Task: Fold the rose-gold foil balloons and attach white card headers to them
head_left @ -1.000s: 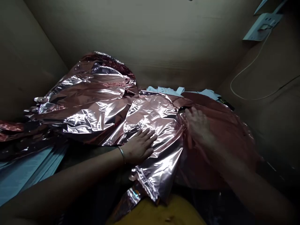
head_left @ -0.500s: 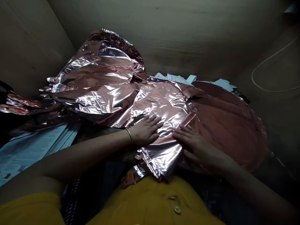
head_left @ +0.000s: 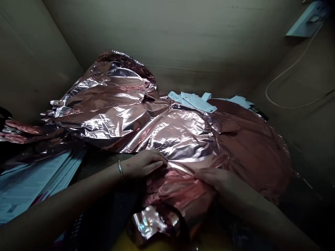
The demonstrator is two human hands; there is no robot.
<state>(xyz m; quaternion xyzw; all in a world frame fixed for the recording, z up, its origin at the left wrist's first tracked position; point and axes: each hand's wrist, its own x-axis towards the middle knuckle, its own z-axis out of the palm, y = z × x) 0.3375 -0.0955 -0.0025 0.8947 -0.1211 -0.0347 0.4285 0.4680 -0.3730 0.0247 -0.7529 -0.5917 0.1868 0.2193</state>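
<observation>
Grip of the left hand [head_left: 142,164] closes on a crease of the pink foil sheet [head_left: 180,136] spread across the surface [head_left: 101,157]; half a second ago it lay flat. The right hand [head_left: 213,176], at its 3 o'clock, has slid nearer, fingers buried in foil, its hold impossible to tell. The near flap now bunches toward 6 o'clock.

R hand [head_left: 215,177] fingers unclear at foil [head_left: 183,136] fold, wall socket [head_left: 305,22] cut off top-R, blue sheets [head_left: 23,188] cut off L
</observation>
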